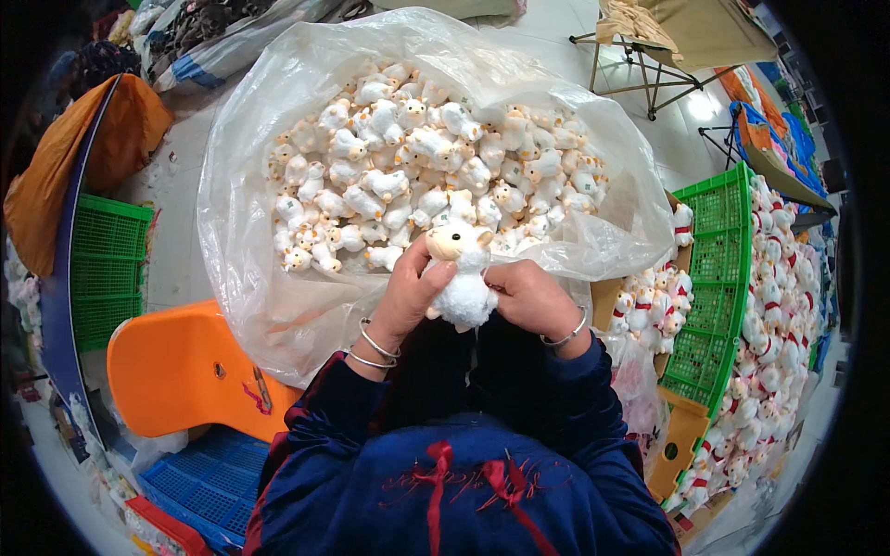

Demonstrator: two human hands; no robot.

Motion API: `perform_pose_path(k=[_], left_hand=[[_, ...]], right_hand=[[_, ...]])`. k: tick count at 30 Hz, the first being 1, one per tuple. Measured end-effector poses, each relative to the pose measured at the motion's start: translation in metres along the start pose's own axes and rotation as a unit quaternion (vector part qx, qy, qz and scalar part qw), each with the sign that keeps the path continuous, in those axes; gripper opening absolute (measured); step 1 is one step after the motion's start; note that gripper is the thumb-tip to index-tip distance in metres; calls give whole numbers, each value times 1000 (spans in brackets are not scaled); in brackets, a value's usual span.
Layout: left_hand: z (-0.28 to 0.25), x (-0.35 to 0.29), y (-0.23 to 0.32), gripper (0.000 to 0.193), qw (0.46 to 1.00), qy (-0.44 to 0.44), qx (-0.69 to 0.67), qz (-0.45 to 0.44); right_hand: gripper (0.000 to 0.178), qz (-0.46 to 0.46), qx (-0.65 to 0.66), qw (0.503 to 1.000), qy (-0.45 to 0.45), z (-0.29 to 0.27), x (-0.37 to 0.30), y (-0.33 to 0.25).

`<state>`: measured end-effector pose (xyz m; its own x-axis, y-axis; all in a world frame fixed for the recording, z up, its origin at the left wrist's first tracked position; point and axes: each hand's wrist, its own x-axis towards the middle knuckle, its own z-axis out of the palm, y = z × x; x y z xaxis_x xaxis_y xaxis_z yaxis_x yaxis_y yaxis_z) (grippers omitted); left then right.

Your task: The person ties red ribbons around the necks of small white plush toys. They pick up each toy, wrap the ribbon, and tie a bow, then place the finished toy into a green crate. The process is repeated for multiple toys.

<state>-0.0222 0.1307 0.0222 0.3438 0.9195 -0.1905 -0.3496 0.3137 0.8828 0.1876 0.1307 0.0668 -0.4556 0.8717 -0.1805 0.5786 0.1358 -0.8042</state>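
Note:
A small plush lamb (pixel 464 298), with a fluffy white body, cream face and black eye, is held upright in front of my chest. My left hand (pixel 410 289) grips it at the neck and side, thumb across its front. At its other side, my right hand (pixel 532 298) has fingers curled against the toy's edge; the fingertips are partly hidden. Just beyond my hands, a big clear plastic bag (pixel 243 139) lies spread open, full of similar white plush lambs (pixel 382 185). Red ribbons (pixel 439 482) hang on the front of my dark blue jacket.
An orange chair (pixel 176 371) at left carries a small tool (pixel 263 391) and red ribbon scraps. At right are a green crate (pixel 709 287), a cardboard box (pixel 607 298) and heaps of plush toys with red neck ribbons (pixel 765 343). A folding stool (pixel 686 37) stands at far right.

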Motion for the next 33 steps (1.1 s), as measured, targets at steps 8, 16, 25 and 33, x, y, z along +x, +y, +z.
perform_pose_path(k=[8, 16, 25, 33], left_hand=[[11, -24, 3, 41, 982, 158, -10, 107], [34, -46, -12, 42, 996, -24, 4, -91], [52, -43, -30, 37, 983, -66, 160, -58], [53, -48, -35, 39, 990, -57, 123, -41]], right_hand=[[19, 70, -7, 996, -52, -14, -66, -3], [24, 36, 18, 999, -27, 6, -68, -4], [36, -107, -28, 989, -100, 41, -64, 55], [18, 26, 241, 970, 19, 22, -69, 19]])
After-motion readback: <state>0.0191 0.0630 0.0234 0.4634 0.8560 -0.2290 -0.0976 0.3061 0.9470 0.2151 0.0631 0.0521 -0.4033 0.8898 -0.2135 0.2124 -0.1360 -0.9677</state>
